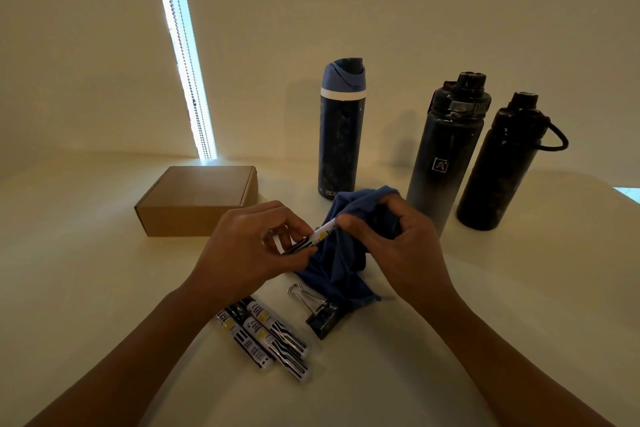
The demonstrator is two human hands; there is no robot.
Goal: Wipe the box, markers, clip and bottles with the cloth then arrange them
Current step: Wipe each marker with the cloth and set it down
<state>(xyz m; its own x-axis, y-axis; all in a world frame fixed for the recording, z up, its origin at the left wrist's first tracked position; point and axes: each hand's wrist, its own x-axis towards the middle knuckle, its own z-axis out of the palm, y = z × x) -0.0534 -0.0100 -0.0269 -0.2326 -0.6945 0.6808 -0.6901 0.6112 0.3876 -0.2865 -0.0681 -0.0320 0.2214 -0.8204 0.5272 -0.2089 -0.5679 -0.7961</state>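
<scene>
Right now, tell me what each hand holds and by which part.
Left hand pinches the white striped marker at its near end. Right hand grips the blue cloth, bunched round the marker's far end.

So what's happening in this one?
A person is wiping a marker: the left hand pinches it while the right hand rubs it with the blue cloth. Three more markers and the binder clip lie nearer the person. The cardboard box and three bottles stand behind, untouched.
</scene>
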